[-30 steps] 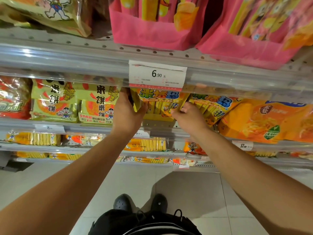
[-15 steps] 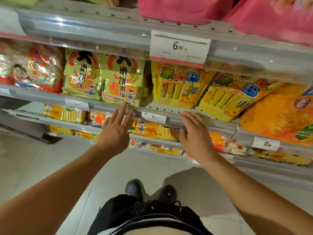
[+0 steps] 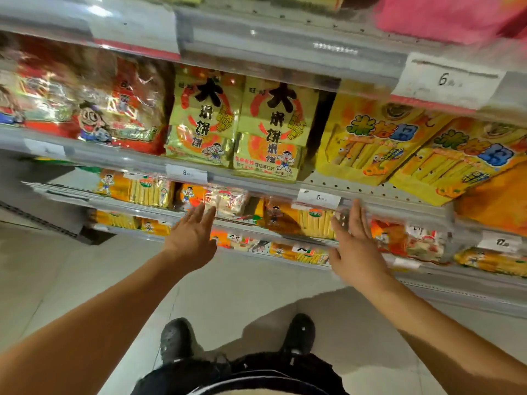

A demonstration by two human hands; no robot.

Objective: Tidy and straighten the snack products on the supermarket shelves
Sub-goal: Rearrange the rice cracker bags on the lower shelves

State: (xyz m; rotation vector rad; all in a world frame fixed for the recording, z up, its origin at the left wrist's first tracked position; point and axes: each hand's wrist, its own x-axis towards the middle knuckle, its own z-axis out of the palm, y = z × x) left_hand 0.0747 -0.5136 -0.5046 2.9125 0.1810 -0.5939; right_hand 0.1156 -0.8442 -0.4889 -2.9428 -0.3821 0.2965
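Two yellow-green rice-cracker bags (image 3: 236, 129) stand side by side on the middle shelf (image 3: 256, 185). To their right lean two yellow snack-stick bags (image 3: 368, 143), tilted to the right. Red cracker bags (image 3: 94, 104) fill the left of that shelf. My left hand (image 3: 191, 238) hovers below the shelf edge with fingers straight, holding nothing. My right hand (image 3: 353, 246) is also spread flat, its fingertips near the shelf rail under the yellow bags, empty.
Price tags (image 3: 318, 198) clip onto the shelf rails. Lower shelves hold orange and yellow cracker packs (image 3: 302, 220). An orange bag (image 3: 496, 203) sits at the right and pink bags (image 3: 445, 15) on the top shelf. Tiled floor and my black shoes (image 3: 176, 337) are below.
Both hands let go of the yellow snack-stick bag, dropped below the shelf edge and opened flat. The view swung left, bringing the red bags into sight.
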